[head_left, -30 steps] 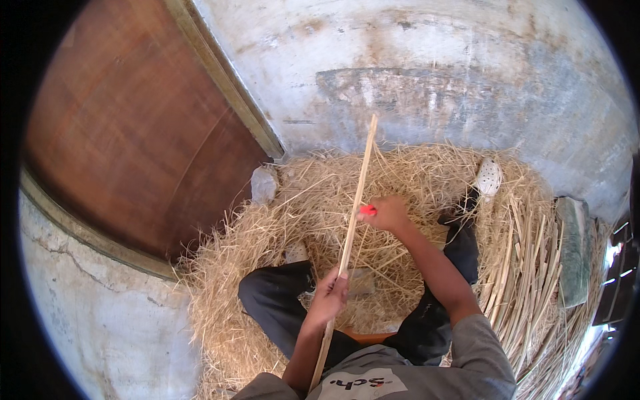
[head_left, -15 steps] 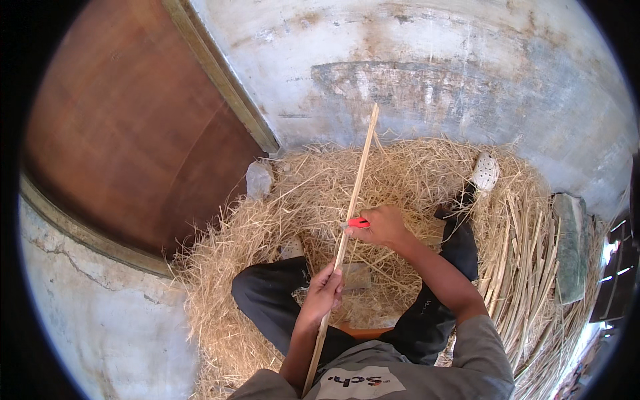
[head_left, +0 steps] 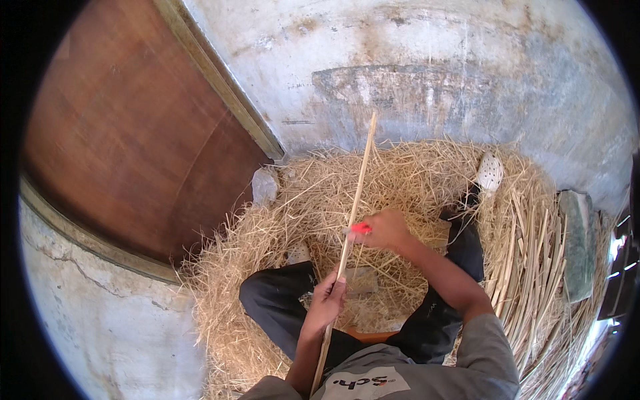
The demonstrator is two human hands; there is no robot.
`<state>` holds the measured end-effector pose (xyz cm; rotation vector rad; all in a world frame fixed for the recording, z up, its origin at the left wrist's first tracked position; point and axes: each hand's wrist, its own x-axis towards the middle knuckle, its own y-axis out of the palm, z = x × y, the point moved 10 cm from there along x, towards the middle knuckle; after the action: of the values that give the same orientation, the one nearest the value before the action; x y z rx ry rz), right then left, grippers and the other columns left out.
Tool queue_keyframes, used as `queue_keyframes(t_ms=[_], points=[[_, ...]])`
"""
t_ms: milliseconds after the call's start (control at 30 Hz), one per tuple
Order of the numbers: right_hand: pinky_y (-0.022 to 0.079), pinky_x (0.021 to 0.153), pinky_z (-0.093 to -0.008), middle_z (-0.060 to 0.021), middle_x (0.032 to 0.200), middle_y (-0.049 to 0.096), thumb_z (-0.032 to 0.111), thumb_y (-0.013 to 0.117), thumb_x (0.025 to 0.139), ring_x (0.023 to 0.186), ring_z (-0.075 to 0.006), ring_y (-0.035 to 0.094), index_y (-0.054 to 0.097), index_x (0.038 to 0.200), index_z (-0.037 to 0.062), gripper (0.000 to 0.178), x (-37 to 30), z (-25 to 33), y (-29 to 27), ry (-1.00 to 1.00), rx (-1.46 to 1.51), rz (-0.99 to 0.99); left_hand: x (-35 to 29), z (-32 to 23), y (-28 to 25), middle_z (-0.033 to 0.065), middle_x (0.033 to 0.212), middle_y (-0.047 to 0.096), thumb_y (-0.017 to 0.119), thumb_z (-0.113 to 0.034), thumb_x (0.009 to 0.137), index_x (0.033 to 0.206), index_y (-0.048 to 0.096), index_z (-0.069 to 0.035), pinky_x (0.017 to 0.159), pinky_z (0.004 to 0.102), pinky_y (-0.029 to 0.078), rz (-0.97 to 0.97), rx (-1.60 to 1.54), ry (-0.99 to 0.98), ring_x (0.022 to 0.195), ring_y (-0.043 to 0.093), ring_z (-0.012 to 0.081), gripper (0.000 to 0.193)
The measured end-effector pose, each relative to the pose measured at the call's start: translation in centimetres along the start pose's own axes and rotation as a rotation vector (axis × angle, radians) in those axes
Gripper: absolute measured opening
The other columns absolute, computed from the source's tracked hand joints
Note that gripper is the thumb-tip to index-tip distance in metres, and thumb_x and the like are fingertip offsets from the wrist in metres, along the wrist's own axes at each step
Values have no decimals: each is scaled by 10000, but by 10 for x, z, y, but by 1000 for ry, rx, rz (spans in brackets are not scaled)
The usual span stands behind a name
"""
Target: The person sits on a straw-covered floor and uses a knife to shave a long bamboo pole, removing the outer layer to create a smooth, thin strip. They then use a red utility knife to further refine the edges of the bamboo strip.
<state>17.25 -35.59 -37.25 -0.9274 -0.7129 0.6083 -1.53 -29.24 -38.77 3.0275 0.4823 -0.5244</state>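
Observation:
A long, thin, pale bamboo strip (head_left: 363, 170) slants from my lap up toward the wall. My left hand (head_left: 327, 299) is wrapped around its lower part, between my bent knees. Higher on the strip, my right hand (head_left: 385, 230) grips a red utility knife (head_left: 361, 229), with its grey blade end against the strip. The right hand is slightly blurred, and its fingers partly hide the knife. The strip's lower end runs along my left forearm to my shirt.
Straw-like shavings (head_left: 320, 187) cover the floor around my legs. Split strips (head_left: 527, 267) are heaped at my right beside a greenish stone slab (head_left: 577, 247). A brown door panel (head_left: 147, 133) stands at the left, a weathered wall (head_left: 427, 80) ahead, and a pale stone (head_left: 265, 186) by the door frame.
The whole view has shifted slightly. The strip's far tip has swung a little left, while my left hand keeps its hold and the knife stays at about the same place on the strip.

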Motion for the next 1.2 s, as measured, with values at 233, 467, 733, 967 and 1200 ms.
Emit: queue_keyframes(t_ms=[233, 467, 733, 967, 1200], points=[[493, 567, -426, -126, 667, 653, 749, 449, 805, 639, -298, 655, 705, 738, 113, 689, 22, -86, -28, 312, -69, -55, -9, 12, 17, -69, 637, 370, 456, -223, 1013, 1406, 426, -102, 447, 195, 322, 64, 47, 2, 520, 353, 25, 412], [482, 583, -454, -131, 681, 653, 707, 460, 829, 639, -313, 642, 731, 818, 136, 632, 1, -34, -12, 225, 59, -9, -9, 3, 4, -70, 668, 378, 458, -222, 1011, 1394, 434, -82, 489, 195, 332, 4, 249, 169, 557, 354, 23, 408], [472, 540, -439, -186, 590, 581, 711, 375, 871, 557, -327, 592, 662, 676, 33, 761, 17, -206, -49, 582, 24, -382, -41, 16, 37, -35, 711, 394, 492, -197, 996, 1383, 426, -18, 550, 220, 341, 99, 234, 150, 629, 362, 49, 431], [468, 505, -412, -116, 540, 566, 765, 402, 822, 521, -267, 593, 673, 699, 77, 750, 17, -90, -42, 374, 67, -135, -17, 9, 11, -70, 681, 398, 482, -224, 1005, 1393, 435, -62, 473, 182, 327, 18, 101, 37, 556, 370, 15, 423], [475, 506, -393, -107, 539, 596, 812, 449, 749, 521, -287, 618, 706, 707, 96, 762, -4, -9, -16, 46, -44, -49, 2, -3, 1, -56, 654, 409, 478, -234, 1004, 1415, 428, -112, 458, 187, 353, -9, 161, 136, 528, 381, 28, 432]])
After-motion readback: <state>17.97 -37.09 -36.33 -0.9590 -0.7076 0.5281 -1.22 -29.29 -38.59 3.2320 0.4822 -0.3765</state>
